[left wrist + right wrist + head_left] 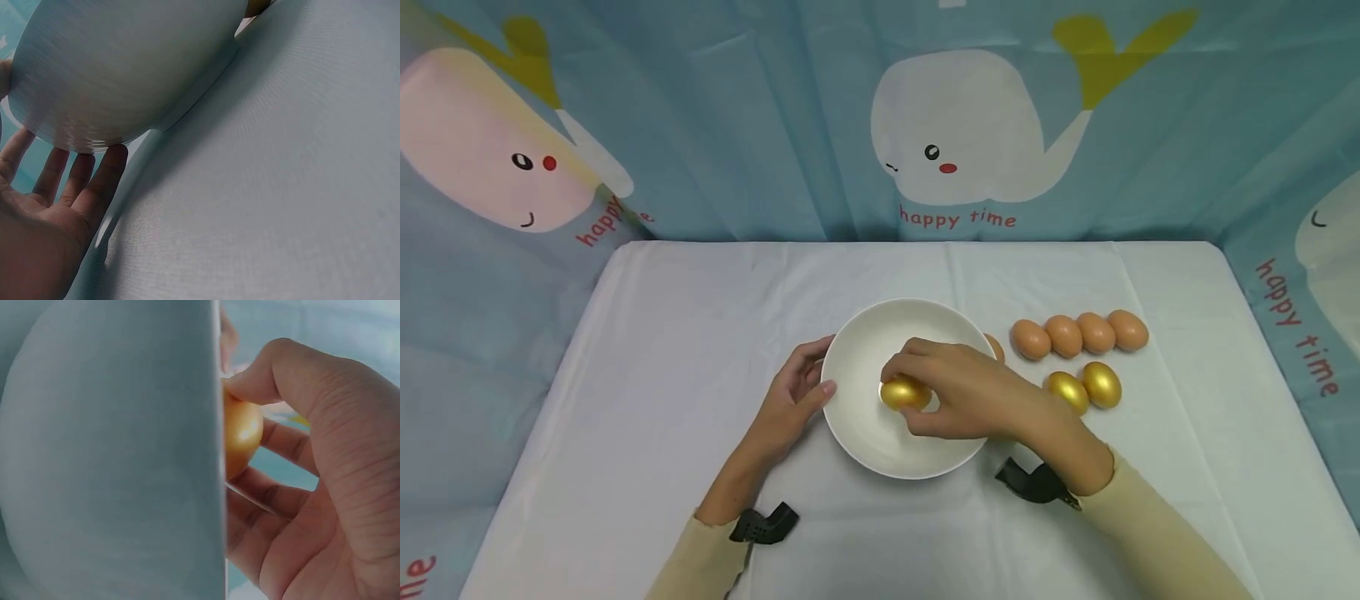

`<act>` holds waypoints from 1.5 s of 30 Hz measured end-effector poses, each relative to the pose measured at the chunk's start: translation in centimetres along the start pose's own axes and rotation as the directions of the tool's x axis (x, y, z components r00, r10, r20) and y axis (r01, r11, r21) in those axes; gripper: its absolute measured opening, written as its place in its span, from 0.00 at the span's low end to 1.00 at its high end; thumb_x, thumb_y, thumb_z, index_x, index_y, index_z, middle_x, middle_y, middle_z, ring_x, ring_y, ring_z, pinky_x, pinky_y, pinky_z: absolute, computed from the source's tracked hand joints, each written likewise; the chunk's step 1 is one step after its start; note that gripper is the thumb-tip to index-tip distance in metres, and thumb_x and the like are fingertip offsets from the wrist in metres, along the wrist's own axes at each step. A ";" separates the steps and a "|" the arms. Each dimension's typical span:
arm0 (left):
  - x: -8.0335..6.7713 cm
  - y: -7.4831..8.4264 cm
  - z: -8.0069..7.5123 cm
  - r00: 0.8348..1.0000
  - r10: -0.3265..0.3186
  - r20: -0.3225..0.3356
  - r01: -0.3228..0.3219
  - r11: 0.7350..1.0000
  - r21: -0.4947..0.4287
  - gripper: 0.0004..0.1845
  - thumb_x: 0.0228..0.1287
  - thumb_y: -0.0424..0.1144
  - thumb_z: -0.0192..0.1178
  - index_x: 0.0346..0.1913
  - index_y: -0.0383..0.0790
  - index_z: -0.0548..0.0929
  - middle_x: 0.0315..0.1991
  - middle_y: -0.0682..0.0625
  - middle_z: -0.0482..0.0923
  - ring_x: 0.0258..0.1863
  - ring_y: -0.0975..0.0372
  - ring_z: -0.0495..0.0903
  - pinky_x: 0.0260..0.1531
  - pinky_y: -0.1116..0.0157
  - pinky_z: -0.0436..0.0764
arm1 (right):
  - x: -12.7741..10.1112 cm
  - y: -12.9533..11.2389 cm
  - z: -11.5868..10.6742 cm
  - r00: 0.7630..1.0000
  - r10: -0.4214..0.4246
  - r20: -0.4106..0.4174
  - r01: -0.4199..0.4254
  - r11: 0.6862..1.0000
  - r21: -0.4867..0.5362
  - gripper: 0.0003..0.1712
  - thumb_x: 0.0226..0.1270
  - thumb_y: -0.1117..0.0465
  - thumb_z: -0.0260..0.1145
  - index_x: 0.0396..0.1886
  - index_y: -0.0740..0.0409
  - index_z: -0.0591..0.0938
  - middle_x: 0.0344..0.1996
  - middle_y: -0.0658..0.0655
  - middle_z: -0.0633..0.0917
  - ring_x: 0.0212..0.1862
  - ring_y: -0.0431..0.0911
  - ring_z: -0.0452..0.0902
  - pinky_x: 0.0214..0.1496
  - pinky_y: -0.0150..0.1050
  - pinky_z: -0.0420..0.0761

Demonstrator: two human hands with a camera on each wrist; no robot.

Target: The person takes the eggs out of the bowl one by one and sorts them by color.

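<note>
Soft even light, faint shadows; wrist views blurred close-up.

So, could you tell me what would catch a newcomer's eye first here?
Probably the right hand holding a gold egg over the white bowl at the middle of the table, while the left hand touches the bowl's rim. To the right lie brown eggs in a row, with two more gold eggs in front.

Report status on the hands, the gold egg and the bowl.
Right hand grips gold egg over white bowl. Left hand steadies the bowl's rim, fingers straight. Two gold eggs and brown eggs wait right of bowl; nothing in the way.
</note>
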State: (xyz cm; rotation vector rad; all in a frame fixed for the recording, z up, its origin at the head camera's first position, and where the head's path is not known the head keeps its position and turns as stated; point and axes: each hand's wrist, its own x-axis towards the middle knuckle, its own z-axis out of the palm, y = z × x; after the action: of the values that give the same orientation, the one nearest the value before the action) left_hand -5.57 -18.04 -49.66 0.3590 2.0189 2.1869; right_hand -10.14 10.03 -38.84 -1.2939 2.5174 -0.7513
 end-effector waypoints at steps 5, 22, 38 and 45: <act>0.0 0.2 0.1 1.000 0.004 -0.011 -0.004 1.000 0.003 0.33 0.75 0.28 0.57 0.79 0.34 0.62 0.74 0.50 0.69 0.71 0.68 0.76 0.64 0.71 0.83 | -1.4 -0.1 0.2 0.995 0.018 -0.096 -0.011 0.997 0.071 0.19 0.62 0.58 0.72 0.53 0.40 0.85 0.47 0.37 0.83 0.46 0.31 0.77 0.51 0.31 0.81; 0.2 0.0 0.2 1.000 0.014 -0.015 -0.014 1.000 0.013 0.32 0.75 0.28 0.56 0.79 0.34 0.63 0.73 0.51 0.69 0.70 0.68 0.76 0.63 0.71 0.83 | -4.9 1.0 -0.3 0.950 0.052 -0.307 0.021 0.973 0.229 0.21 0.62 0.65 0.75 0.52 0.42 0.83 0.48 0.37 0.83 0.53 0.31 0.77 0.54 0.31 0.84; 0.2 -0.2 0.1 1.000 0.009 -0.008 -0.009 1.000 0.008 0.33 0.75 0.28 0.56 0.79 0.35 0.63 0.75 0.48 0.68 0.71 0.67 0.76 0.64 0.71 0.83 | -8.1 2.1 -1.5 0.881 0.200 -0.428 -0.092 0.961 0.260 0.25 0.61 0.69 0.77 0.56 0.45 0.84 0.51 0.40 0.85 0.53 0.33 0.80 0.51 0.28 0.87; 0.1 -0.1 0.1 1.000 0.004 -0.009 -0.004 1.000 0.009 0.33 0.75 0.28 0.56 0.80 0.35 0.62 0.76 0.44 0.67 0.72 0.67 0.76 0.64 0.70 0.83 | -9.9 3.6 -2.3 0.824 0.231 -0.517 -0.118 0.963 0.241 0.28 0.55 0.77 0.77 0.55 0.54 0.84 0.53 0.47 0.86 0.51 0.32 0.81 0.52 0.20 0.84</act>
State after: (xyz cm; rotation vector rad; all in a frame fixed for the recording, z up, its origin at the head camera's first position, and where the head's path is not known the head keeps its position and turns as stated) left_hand -5.64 -17.94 -49.73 0.3557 2.0354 2.1862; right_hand -7.71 20.53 -39.23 -0.8441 2.8240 -1.4558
